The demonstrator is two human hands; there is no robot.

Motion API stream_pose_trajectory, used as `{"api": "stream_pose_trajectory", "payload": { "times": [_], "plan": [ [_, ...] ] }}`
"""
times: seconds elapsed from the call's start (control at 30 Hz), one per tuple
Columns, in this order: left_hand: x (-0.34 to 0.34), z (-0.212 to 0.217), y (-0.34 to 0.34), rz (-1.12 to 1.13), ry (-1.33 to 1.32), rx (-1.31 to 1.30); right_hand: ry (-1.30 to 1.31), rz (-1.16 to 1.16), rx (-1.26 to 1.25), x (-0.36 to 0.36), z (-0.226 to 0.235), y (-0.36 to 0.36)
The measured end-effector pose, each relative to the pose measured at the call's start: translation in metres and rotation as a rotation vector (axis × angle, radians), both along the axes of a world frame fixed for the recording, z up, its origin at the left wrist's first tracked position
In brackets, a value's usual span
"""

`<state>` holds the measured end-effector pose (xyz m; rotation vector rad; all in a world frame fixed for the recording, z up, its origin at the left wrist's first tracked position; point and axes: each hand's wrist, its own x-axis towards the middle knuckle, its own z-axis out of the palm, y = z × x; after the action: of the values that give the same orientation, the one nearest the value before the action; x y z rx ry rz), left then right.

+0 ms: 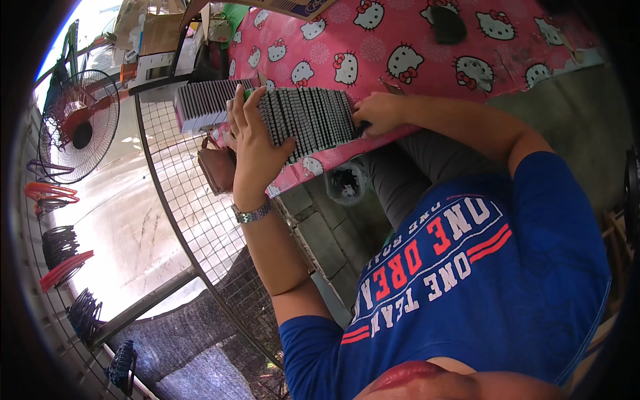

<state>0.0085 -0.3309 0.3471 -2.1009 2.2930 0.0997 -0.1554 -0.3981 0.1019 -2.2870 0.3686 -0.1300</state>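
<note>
A long row of thin, upright pieces (pixel 307 120), striped dark and pale, stands packed together near the edge of the pink table. What kind of pieces they are is too small to tell. My left hand (pixel 250 140) rests against the row's left end, fingers stretched up and apart, thumb along the near side. At the right end, my right hand (pixel 380 113) has its fingers curled in, with a small dark thing at the tips that I cannot make out. Beyond my left hand sits a second block of similar thin pieces (pixel 212 103), white and purple along its edges.
A pink cloth with cat faces (pixel 373 50) covers the table; a dark green patch (pixel 448 25) lies on it. A cardboard box (pixel 283 5) is at the far edge. Left are a brown bag (pixel 217 167), wire mesh (pixel 177 153), a fan (pixel 80 127) and hangers (pixel 53 193).
</note>
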Motion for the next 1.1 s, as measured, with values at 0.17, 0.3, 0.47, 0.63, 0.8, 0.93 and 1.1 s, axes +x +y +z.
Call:
{"api": "stream_pose_trajectory", "payload": {
  "times": [0.17, 0.3, 0.47, 0.63, 0.8, 0.93, 1.1],
  "plan": [
    [0.002, -0.002, 0.001, -0.020, 0.003, -0.014, 0.336, 0.111, 0.264, 0.010, 0.026, -0.010],
    [0.004, -0.001, 0.001, -0.011, -0.010, -0.010, 0.044, 0.015, -0.140, -0.001, 0.010, -0.002],
    [0.004, -0.001, 0.000, -0.016, 0.005, -0.013, 0.031, -0.005, -0.219, 0.004, 0.004, 0.007],
    [-0.002, 0.000, 0.002, -0.012, -0.082, -0.025, 0.061, -0.001, -0.198, -0.001, 0.010, 0.006],
    [-0.005, 0.002, 0.000, 0.002, -0.081, -0.018, 0.078, -0.016, -0.116, 0.007, 0.009, 0.006],
    [-0.004, 0.001, 0.002, -0.016, -0.088, -0.031, 0.400, 0.060, 0.246, 0.019, 0.036, -0.006],
    [-0.003, 0.002, 0.002, -0.010, -0.087, -0.034, 0.017, -0.041, -0.242, 0.004, 0.008, 0.004]
  ]
}}
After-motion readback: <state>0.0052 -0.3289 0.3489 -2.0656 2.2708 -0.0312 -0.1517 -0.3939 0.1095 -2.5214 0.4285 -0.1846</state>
